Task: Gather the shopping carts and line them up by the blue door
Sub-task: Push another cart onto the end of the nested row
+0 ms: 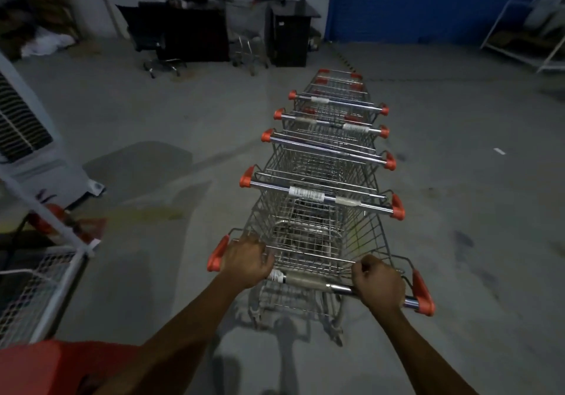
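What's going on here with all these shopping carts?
A person is gripping the handle of the rearmost cart with both hands, left hand near one orange end cap, right hand near the other. That cart is nested into a row of carts stretching ahead across the concrete floor toward the blue door at the far wall.

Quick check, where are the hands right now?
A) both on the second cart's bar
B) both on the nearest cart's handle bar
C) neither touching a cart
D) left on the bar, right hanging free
B: the left hand and right hand both grip the handle bar of the nearest cart in the nested row.
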The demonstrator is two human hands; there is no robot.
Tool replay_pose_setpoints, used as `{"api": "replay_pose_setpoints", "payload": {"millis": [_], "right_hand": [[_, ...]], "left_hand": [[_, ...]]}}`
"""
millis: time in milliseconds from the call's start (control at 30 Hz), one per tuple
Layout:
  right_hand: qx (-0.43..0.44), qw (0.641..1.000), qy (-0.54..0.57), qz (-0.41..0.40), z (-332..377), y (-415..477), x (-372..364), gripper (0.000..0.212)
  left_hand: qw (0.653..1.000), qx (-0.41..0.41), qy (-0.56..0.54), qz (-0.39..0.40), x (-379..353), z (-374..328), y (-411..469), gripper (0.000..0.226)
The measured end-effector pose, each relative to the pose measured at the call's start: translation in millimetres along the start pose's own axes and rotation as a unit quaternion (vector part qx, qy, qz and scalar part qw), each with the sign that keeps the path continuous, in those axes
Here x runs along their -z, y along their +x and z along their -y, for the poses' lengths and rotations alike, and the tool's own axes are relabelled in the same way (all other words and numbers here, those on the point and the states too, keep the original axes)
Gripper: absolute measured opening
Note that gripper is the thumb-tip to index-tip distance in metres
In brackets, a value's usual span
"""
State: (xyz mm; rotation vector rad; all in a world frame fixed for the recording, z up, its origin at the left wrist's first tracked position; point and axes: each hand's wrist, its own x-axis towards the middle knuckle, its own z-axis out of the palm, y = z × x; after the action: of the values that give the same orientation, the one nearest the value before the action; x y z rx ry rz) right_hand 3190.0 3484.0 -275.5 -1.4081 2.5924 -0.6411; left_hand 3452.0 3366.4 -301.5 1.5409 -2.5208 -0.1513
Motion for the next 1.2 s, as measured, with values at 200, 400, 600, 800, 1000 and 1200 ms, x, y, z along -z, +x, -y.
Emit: {"api": "replay_pose_setpoints", "payload": {"millis": [200, 400, 600, 800, 1000, 1200], "right_hand": [[-0.009, 1.000, -0.003, -0.008, 72, 75, -50, 0.027], [-0.043, 0.999, -0.013, 0.014, 143, 161, -99, 0.031], [-0.059, 0.997, -0.013, 0.054, 211, 247, -141, 0.030], [-0.081, 0.993, -0.004, 0.085, 270, 333, -178, 0.033], [-0.109, 0.986, -0.052, 0.117, 333, 420, -230, 0.035], [-0.156, 0.981, -0.045, 0.108, 415, 503, -274, 0.042]], "left_hand": [[0.999, -0.037, 0.000, -0.019, -4, 84, 96, 0.058], [0.998, -0.062, -0.012, -0.023, -8, 165, 201, 0.052], [0.996, -0.076, -0.029, -0.025, -4, 234, 307, 0.047], [0.994, -0.102, -0.029, -0.027, -2, 294, 405, 0.051], [0.989, -0.135, -0.036, -0.040, -6, 369, 511, 0.049], [0.984, -0.163, -0.064, -0.043, 0, 447, 627, 0.043]]}}
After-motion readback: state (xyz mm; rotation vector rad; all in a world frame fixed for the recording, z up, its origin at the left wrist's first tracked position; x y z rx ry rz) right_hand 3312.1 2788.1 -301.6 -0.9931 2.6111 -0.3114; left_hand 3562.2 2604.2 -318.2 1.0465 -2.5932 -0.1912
